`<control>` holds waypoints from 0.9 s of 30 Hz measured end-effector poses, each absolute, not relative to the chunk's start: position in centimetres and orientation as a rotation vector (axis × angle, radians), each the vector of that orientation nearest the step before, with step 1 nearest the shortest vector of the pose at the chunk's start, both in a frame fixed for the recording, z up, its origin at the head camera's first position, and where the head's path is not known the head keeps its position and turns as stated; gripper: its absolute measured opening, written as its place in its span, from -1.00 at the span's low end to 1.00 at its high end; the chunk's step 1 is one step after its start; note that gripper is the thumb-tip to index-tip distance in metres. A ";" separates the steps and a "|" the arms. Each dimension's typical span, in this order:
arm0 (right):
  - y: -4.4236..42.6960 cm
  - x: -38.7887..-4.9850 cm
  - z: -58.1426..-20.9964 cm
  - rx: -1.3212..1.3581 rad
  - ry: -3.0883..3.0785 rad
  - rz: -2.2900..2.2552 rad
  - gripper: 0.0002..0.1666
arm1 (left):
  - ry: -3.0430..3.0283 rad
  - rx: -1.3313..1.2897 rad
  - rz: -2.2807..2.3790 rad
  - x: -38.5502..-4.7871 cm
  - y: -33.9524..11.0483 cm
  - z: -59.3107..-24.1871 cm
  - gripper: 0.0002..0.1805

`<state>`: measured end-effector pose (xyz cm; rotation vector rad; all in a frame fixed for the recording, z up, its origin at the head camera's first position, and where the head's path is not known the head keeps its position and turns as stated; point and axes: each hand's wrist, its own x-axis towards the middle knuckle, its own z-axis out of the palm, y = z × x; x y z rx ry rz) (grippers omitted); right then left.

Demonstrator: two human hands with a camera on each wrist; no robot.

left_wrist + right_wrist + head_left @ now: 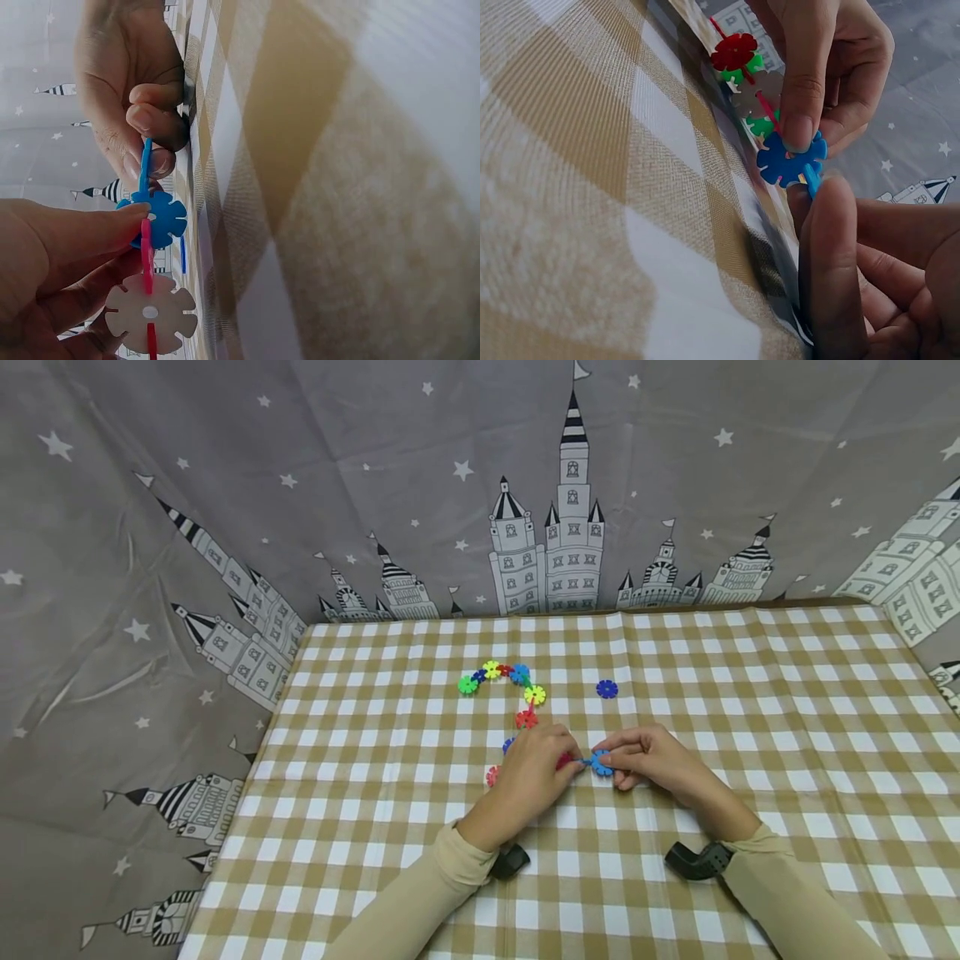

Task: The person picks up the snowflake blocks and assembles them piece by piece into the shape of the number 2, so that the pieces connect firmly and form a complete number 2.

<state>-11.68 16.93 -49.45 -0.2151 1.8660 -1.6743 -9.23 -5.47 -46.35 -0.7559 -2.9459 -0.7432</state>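
My left hand pinches a blue notched flower disc between thumb and fingers. This disc joins a pink disc, followed by a pale greyish disc in the same chain. My right hand pinches another blue disc, whose edge meets the left hand's disc at a notch. How deeply the slots interlock is hard to tell. The linked chain of coloured discs curves over the tablecloth behind the left hand, which covers part of it. A red disc shows farther along.
A loose dark blue disc lies beyond the right hand on the checked tablecloth. A grey curtain with printed castles hangs behind and at the sides. Dark devices sit at both wrists.
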 end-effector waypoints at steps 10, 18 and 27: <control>17.0 -11.6 -49.2 -0.235 1.841 -1.674 -0.48 | -2.917 -0.772 -0.791 -9.4 -5.7 -46.2 -0.93; 16.3 -11.3 -48.8 -0.181 1.843 -1.688 -0.51 | -2.945 -0.783 -0.911 -9.2 -5.6 -46.1 -0.96; 15.9 -11.1 -48.6 -0.132 1.875 -1.678 -0.55 | -2.943 -0.780 -0.966 -9.1 -5.5 -46.0 -0.96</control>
